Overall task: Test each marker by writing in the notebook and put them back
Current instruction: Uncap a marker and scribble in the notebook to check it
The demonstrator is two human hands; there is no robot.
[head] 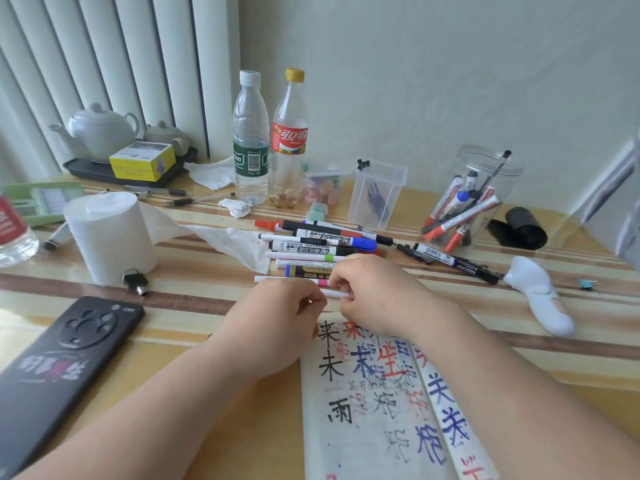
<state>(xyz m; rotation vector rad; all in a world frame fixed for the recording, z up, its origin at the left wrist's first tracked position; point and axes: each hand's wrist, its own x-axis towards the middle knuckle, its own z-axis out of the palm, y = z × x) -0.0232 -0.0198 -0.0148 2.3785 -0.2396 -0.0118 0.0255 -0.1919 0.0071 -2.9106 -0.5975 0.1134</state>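
Over the notebook (374, 427), left hand (277, 317) and right hand (374, 292) grips pinch a white marker (334, 293).

Marker pile (322, 244) at centre, notebook (374, 427) at its 6 o'clock, jar of markers (485, 161) at 2, tissue roll (110, 233) at 9, phone (62, 368) at 8, bottles (251, 140) at 11.

Two bare forearms, uncovered as far as the frame edge; left hand (277, 317) and right hand (375, 296) likewise bare.

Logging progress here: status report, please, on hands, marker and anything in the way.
Left hand and right hand pinch one white marker, above the top edge of the notebook. Loose marker pile just beyond the hands.
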